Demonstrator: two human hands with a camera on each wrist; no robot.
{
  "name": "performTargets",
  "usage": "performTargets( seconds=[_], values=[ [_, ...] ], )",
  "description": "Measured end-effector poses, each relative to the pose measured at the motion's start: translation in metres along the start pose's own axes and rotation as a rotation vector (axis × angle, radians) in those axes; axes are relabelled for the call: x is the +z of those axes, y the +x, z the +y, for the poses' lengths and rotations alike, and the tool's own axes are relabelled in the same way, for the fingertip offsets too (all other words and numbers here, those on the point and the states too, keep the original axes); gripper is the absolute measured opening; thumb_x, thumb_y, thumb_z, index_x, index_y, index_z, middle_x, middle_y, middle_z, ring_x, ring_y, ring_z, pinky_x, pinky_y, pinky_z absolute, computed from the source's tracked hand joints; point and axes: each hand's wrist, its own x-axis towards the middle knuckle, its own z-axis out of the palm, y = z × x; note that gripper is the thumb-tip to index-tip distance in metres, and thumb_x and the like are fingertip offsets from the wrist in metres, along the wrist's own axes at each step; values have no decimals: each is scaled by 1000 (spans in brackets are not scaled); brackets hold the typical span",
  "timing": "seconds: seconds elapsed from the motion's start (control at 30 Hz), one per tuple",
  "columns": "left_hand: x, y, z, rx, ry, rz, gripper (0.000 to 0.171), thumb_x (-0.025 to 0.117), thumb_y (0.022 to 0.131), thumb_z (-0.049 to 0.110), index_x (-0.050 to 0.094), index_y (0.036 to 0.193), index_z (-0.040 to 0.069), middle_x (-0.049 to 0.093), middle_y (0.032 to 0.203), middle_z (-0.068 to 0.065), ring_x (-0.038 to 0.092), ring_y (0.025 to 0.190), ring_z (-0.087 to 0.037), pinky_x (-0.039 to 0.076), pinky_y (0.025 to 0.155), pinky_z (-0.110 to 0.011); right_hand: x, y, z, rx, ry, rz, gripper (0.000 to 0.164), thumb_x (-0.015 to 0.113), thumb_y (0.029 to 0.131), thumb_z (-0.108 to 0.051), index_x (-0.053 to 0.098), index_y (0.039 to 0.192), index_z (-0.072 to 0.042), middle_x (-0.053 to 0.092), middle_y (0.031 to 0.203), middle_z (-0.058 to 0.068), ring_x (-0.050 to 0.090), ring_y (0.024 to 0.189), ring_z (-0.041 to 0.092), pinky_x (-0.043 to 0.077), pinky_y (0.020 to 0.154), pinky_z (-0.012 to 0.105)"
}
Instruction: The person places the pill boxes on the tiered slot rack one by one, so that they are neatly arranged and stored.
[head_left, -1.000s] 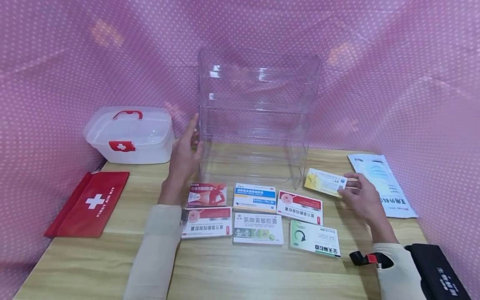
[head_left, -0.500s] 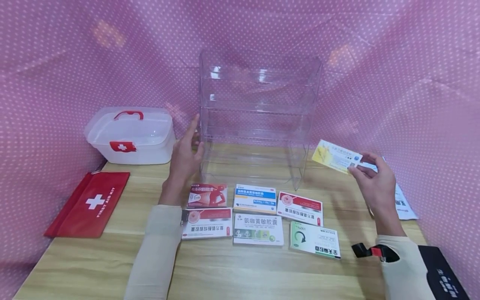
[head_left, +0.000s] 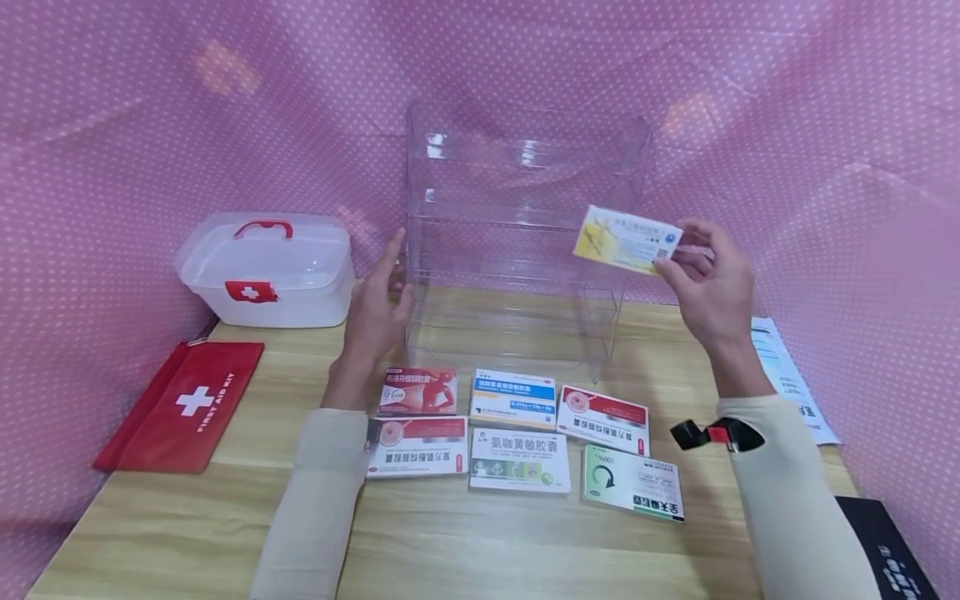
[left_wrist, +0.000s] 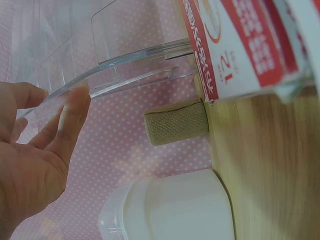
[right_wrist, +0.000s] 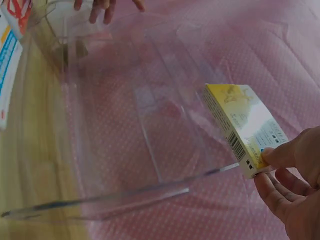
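Note:
My right hand (head_left: pixel 716 283) pinches a yellow-and-white medicine box (head_left: pixel 628 239) between thumb and fingers. It holds the box in the air before the right side of a clear plastic tiered rack (head_left: pixel 517 221). In the right wrist view the medicine box (right_wrist: pixel 242 122) is tilted, with a barcode on its narrow side. My left hand (head_left: pixel 375 312) is at the rack's left edge. The left wrist view shows its thumb and fingertips holding the edge of the clear panel (left_wrist: pixel 135 55). Several medicine boxes lie flat in front, among them a red one (head_left: pixel 417 392) and a green-and-white one (head_left: pixel 633 483).
A white first aid box (head_left: pixel 270 271) with a red handle stands at the left, behind a red first aid pouch (head_left: pixel 183 408). A white packet (head_left: pixel 787 379) lies at the right. A tan bandage roll (left_wrist: pixel 176 121) stands beside the rack. Pink dotted cloth (head_left: pixel 225 150) hangs behind.
My right hand has lifted the yellow-and-white medicine box from near the table, up and then leftward to the rack. My left hand has stayed at the rack's edge.

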Motion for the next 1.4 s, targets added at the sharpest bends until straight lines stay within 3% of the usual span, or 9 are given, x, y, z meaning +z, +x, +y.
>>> performTargets(
  seconds=[0.3, 0.5, 0.73, 1.1, 1.27, 1.4],
  values=[
    [4, 1, 0, -9, 8, 2, 85, 60, 101, 0, 27, 172, 33, 64, 150, -23, 73, 122, -44, 62, 102, -59, 30, 60, -35, -24, 80, 24, 54, 72, 92, 12, 60, 143, -3, 63, 126, 0, 71, 106, 11, 62, 101, 22],
    [5, 0, -1, -16, 8, 9, 86, 61, 101, -1, 27, 172, 34, 61, 156, -19, 72, 124, -43, 61, 104, -59, 50, 96, -54, -47, 106, 63, 52, 71, 91, 13, 62, 139, -3, 64, 119, -2, 70, 100, 9, 62, 99, 23],
    [8, 0, 0, 5, -1, 13, 84, 61, 101, 0, 29, 171, 33, 59, 158, -19, 73, 123, -42, 61, 105, -57, 67, 127, -68, -56, 33, 56, 49, 70, 91, 11, 63, 137, -6, 54, 114, -9, 65, 101, 5, 61, 101, 21],
    [13, 0, 4, -4, -5, 9, 82, 63, 100, 1, 32, 171, 30, 63, 154, -20, 74, 121, -42, 61, 104, -59, 90, 142, -66, -38, -87, 27, 49, 69, 91, 13, 62, 137, -2, 49, 116, -3, 73, 113, 20, 59, 100, 16],
    [12, 0, 5, -4, 1, 10, 82, 63, 100, 2, 32, 171, 30, 65, 150, -22, 74, 121, -42, 61, 104, -59, 95, 144, -66, -40, -137, 34, 50, 68, 91, 12, 64, 138, -3, 50, 117, -2, 71, 109, 15, 60, 98, 15],
    [12, 1, 5, -2, 5, 14, 82, 62, 101, 3, 30, 171, 31, 64, 151, -22, 73, 122, -43, 62, 103, -59, 99, 148, -70, -31, -240, 35, 50, 71, 93, 5, 65, 141, -8, 50, 115, -3, 67, 112, 13, 58, 98, 13]
  ],
)
